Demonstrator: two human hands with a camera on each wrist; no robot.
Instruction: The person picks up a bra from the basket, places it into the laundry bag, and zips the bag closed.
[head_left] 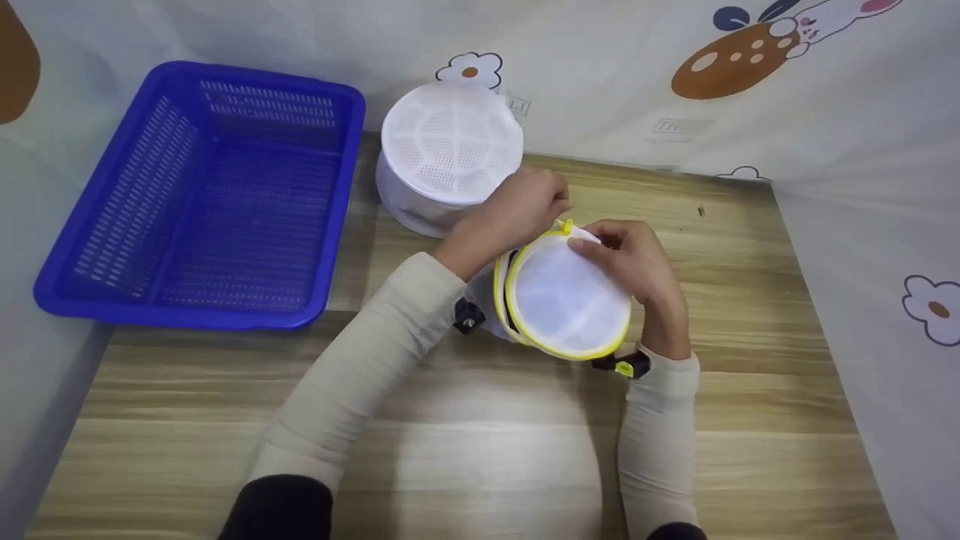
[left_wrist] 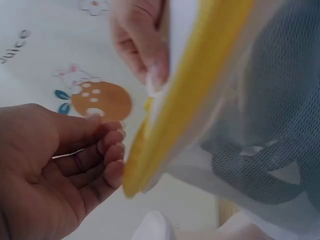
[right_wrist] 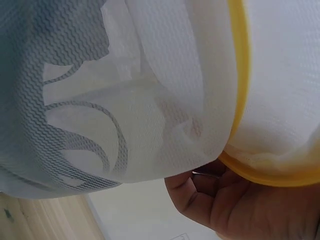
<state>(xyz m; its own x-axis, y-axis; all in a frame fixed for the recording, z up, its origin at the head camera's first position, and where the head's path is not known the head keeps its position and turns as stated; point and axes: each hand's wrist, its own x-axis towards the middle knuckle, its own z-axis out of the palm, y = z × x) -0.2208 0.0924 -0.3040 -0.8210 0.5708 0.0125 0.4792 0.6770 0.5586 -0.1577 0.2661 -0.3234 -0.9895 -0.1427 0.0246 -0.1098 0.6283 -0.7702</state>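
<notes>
A white mesh laundry bag with a yellow zipper edge is held up in front of me, its round end tilted towards the head camera. My right hand pinches its upper right rim, thumb on the white end. At the top of the rim, a small yellow zipper pull sticks out. My left hand is there, fingers curled and appearing to pinch the pull, though the contact is partly hidden. A gap shows along the zipper's left side. In the left wrist view, the yellow zipper runs beside the left fingertips.
Behind the left hand stands a white cylindrical mesh bag. A blue plastic basket sits at the left. Both are on the wood-grain table, which a printed white sheet borders at the back and sides.
</notes>
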